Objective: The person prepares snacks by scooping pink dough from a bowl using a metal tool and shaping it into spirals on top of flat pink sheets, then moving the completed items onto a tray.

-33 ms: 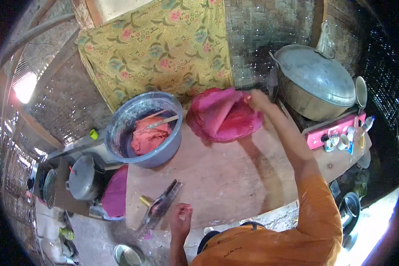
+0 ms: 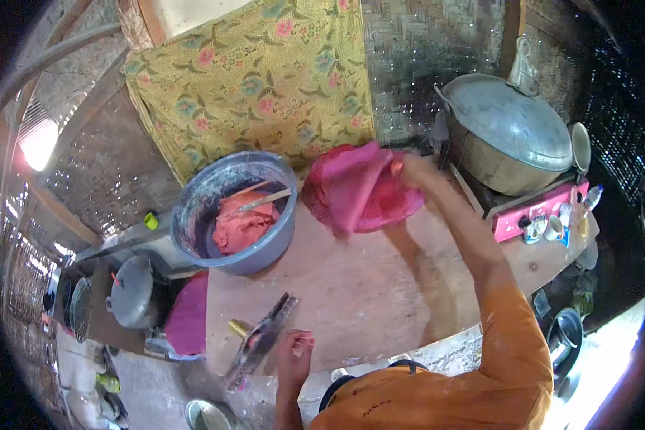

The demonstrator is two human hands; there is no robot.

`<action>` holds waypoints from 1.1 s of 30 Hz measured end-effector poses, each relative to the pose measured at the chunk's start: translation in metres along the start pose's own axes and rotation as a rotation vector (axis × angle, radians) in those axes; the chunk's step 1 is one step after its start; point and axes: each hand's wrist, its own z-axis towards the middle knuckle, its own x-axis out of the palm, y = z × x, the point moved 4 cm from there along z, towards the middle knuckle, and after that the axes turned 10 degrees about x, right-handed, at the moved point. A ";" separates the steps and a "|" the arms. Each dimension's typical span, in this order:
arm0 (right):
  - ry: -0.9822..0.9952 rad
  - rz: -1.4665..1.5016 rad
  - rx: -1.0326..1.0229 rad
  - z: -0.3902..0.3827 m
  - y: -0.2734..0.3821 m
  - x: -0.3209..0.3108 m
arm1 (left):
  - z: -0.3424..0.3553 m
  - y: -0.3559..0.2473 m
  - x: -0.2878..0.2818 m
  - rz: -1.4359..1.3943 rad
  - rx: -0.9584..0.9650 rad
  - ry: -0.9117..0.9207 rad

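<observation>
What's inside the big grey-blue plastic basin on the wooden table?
The grey-blue plastic basin holds a mound of reddish-pink dough with a wooden-handled tool resting on it. The dough hides the basin's bottom and the tool's working end.

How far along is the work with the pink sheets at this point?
Done: a pile of pink sheets lies on the wooden table. In hand: the right hand grips the top sheet's edge; the left hand rests near a flat press tool. Left: plenty of red dough remains in the blue basin.
</observation>
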 end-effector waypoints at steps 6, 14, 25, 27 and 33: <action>0.034 -0.091 0.259 -0.053 0.049 0.092 | 0.007 0.030 -0.026 -0.106 -0.022 0.300; -0.317 0.478 0.287 0.007 0.132 0.094 | 0.015 0.049 -0.042 -0.179 -0.066 0.303; 0.471 -0.155 -0.195 -0.012 0.051 0.119 | 0.046 0.036 -0.020 -0.048 0.067 0.287; 0.299 -0.162 -0.060 0.004 0.035 0.105 | 0.052 0.030 -0.020 -0.032 0.035 0.290; -0.082 0.216 0.053 0.049 0.031 -0.041 | 0.055 0.021 -0.033 0.128 0.058 0.242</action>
